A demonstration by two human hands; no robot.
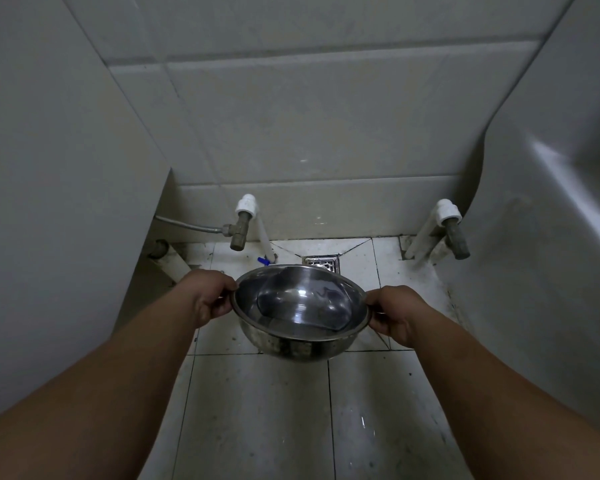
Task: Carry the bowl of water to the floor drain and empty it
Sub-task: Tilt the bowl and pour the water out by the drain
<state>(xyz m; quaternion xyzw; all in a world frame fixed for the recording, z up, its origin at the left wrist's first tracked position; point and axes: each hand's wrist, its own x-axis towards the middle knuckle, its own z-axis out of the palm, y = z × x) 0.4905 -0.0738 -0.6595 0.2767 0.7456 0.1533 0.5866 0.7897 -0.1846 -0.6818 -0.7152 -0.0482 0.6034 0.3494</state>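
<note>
1. Steel bowl [300, 311] with water hangs above the tiled floor [257, 410], just before the floor drain [322, 263] by the back wall.
2. Left hand [210, 297] fingers clamp its left rim.
3. Right hand [394, 315] fingers clamp its right rim.

Both hands, left hand [211, 296] and right hand [394, 315], grip the steel bowl [300, 311] near the floor drain [322, 264].

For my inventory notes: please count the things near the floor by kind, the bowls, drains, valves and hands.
Steel bowl: 1
Floor drain: 1
Wall valves: 2, left one, right one
Hands on the bowl: 2, left hand, right hand
Total: 6
</note>
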